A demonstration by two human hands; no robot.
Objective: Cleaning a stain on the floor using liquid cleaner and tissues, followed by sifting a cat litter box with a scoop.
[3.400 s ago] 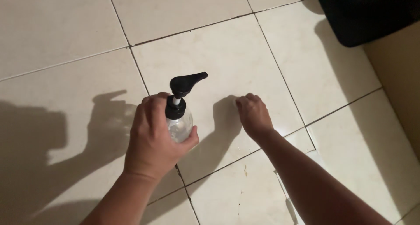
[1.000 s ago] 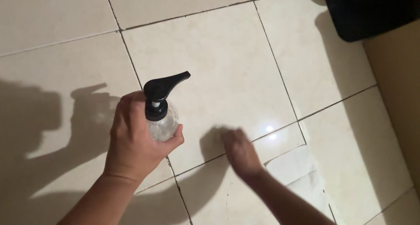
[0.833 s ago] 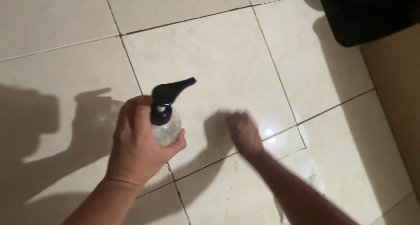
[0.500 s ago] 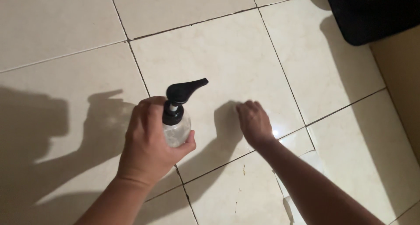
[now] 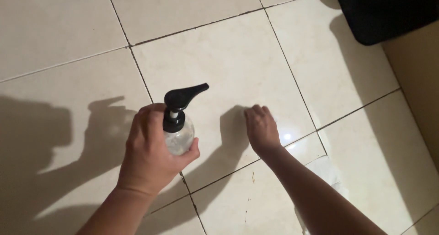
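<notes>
My left hand (image 5: 148,155) grips a clear pump bottle (image 5: 179,135) with a black pump head (image 5: 182,98), held upright above the tiled floor (image 5: 219,56). The spout points right, toward my right hand. My right hand (image 5: 261,129) rests knuckles up on the cream tile with its fingers curled under; whether something lies beneath the fingers is hidden. The two hands are about a hand's width apart.
A white cloth or paper (image 5: 327,171) lies on the floor under my right forearm, mostly hidden. A black object (image 5: 384,11) sits at the top right corner, next to a tan surface (image 5: 416,70) along the right edge. Dark grout lines cross the tiles.
My right hand slid back and forth over the tile, from low near the grout line up to beside the bottle. My left hand kept hold of the bottle, shifting only slightly.
</notes>
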